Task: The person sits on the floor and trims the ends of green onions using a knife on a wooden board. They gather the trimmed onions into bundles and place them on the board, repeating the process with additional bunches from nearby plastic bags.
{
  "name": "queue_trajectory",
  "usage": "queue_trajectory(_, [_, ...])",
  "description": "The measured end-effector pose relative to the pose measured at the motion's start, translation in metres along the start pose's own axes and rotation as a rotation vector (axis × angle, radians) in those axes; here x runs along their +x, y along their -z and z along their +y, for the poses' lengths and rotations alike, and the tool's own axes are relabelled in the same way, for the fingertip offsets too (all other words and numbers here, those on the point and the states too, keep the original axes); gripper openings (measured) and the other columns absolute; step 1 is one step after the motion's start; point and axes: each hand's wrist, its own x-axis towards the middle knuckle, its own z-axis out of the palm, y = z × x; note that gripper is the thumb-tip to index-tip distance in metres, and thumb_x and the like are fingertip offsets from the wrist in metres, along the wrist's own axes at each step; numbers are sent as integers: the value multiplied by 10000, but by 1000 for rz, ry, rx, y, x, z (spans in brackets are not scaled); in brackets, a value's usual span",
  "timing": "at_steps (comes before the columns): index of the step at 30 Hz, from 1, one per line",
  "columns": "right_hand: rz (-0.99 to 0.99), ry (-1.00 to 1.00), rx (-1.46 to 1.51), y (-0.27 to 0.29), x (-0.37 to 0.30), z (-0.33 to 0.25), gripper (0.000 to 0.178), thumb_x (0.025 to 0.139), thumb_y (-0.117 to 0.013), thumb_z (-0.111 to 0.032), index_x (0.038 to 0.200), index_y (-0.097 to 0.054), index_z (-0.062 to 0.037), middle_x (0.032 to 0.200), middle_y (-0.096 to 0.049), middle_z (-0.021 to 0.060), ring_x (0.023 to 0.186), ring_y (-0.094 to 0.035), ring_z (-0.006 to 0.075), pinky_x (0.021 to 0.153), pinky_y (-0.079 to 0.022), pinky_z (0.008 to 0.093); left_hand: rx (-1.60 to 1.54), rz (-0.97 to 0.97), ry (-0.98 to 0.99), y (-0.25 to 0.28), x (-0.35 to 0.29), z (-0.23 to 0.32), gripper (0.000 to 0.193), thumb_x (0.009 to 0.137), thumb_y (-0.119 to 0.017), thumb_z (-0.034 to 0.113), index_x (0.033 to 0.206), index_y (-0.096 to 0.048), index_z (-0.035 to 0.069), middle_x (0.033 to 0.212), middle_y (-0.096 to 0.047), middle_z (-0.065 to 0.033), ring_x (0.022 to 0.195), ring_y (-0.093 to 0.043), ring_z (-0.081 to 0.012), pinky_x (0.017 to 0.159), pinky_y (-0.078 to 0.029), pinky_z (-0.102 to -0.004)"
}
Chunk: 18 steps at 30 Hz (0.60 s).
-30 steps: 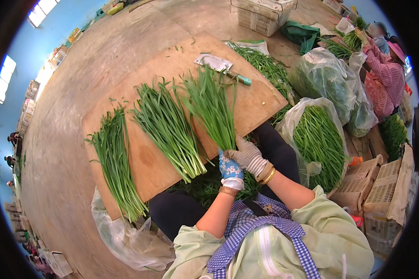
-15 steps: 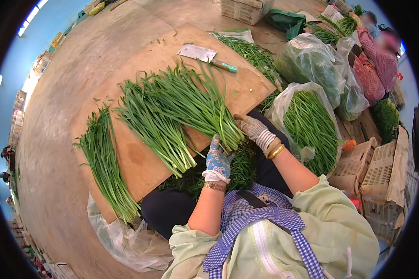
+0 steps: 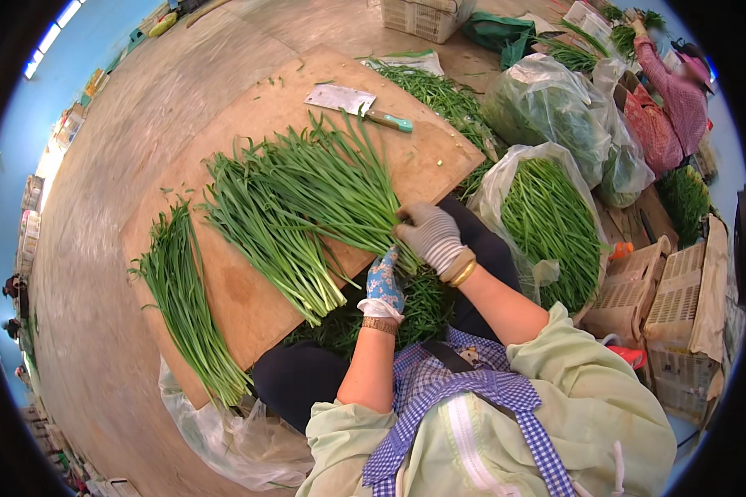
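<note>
Three bunches of garlic chives lie on a wooden board: a left bunch (image 3: 189, 306), a middle bunch (image 3: 265, 232) and a right bunch (image 3: 352, 190). The right bunch's pale stem ends point toward me. My left hand (image 3: 384, 288), in a blue floral glove, is closed at those stem ends, some of its fingers hidden under them. My right hand (image 3: 433, 238), in a grey glove with striped cuff, grips the same stems from the right, fingertips bent over them. A cleaver (image 3: 340, 98) with a green-and-brown handle rests beyond the bunches on the board (image 3: 240, 302).
Loose greens (image 3: 427, 302) lie below the board between my legs. To the right stand an open bag of chives (image 3: 551, 228), a fuller plastic bag (image 3: 547, 112) and plastic crates (image 3: 675, 290). Another person (image 3: 675, 120) handles greens at the far right. Crumpled plastic (image 3: 236, 439) lies lower left.
My right hand has moved a little left and turned over the stems, its fingers now bent onto them. The far person's arm has risen with greens. The view has shifted slightly.
</note>
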Motion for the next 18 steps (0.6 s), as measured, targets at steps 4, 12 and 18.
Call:
queue_trajectory(4, [74,-218,754,7,12,54,204,750,-655,-83,914,-618,33,819,-641,91,746,-595,143,696,-468,258,-335,124,104,-28,-19,21,417,857,-558,195,1227,-448,36,1235,-478,-113,1085,-483,-272,922,-396,-439])
queue_trajectory(12, [151,507,279,-1,-24,23,177,705,-668,-43,877,-624,-46,787,-614,51,716,-598,181,642,-478,274,-425,51,218,-26,-16,24,476,867,-563,289,1273,-409,96,1267,-450,-116,1172,-411,-279,977,-343,-482])
queue_trajectory(18, [-106,652,92,-11,-56,21,189,646,-692,-104,828,-642,-102,794,-615,63,740,-584,254,671,-474,340,-349,-66,269,-12,5,13,367,861,-580,212,1175,-526,30,1120,-568,-89,869,-584,-196,742,-501,-295])
